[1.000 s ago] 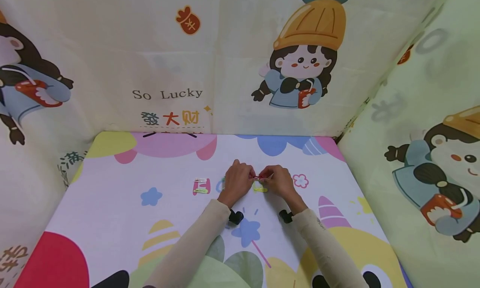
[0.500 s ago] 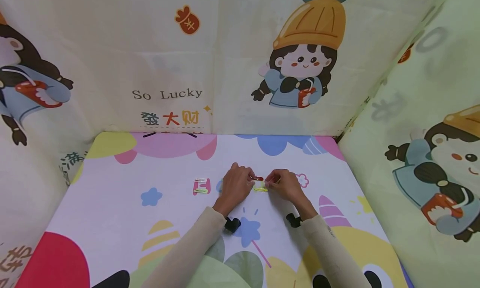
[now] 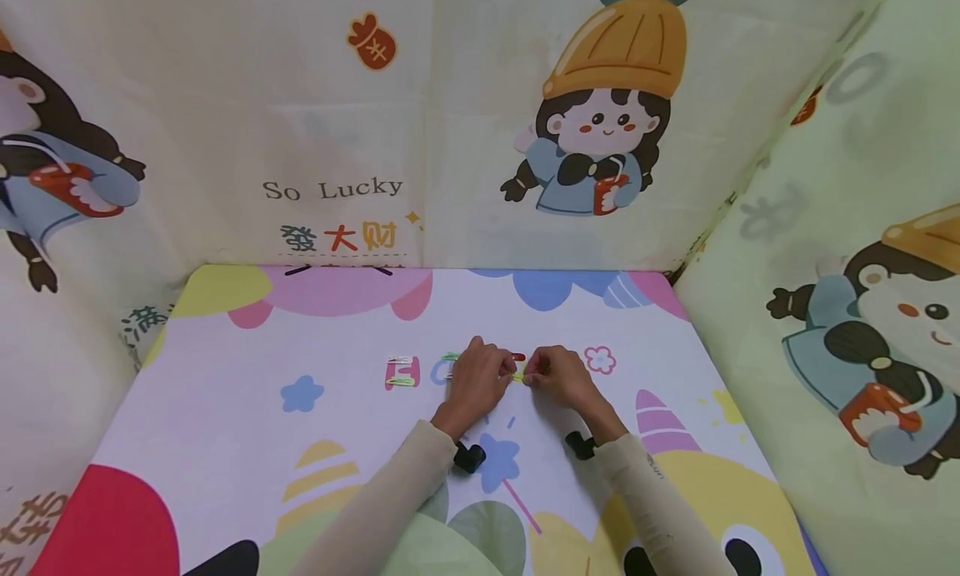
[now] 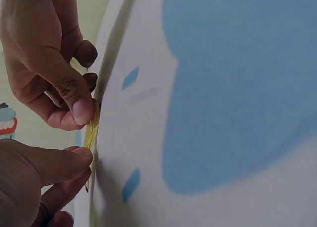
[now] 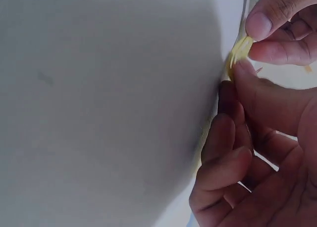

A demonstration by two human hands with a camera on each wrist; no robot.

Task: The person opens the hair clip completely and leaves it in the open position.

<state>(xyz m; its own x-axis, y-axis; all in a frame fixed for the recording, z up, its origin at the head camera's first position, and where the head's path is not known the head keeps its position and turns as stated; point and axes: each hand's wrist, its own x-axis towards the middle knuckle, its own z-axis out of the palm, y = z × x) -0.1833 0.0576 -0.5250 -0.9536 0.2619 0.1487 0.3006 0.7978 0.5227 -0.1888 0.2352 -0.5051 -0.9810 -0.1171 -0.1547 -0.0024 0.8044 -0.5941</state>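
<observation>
A small yellow hair clip is pinched at one end by my left hand and at the other by my right hand, low over the table. In the left wrist view, the thumb and a finger of each hand meet on it. The right wrist view shows the same yellow clip between the fingertips, its prongs slightly spread. Just beyond the hands lies a red hair clip. A green hair clip lies to the left, and my left hand partly hides that area.
Farther left, a pale clip and a yellow-green clip lie on a pink printed letter. The table cover carries printed shapes. A printed cloth wall stands behind, with more cloth at both sides.
Both hands first held the red clip; my right hand came off it, then my left. The red clip now lies on the table, and both hands have moved nearer onto the yellow clip.
</observation>
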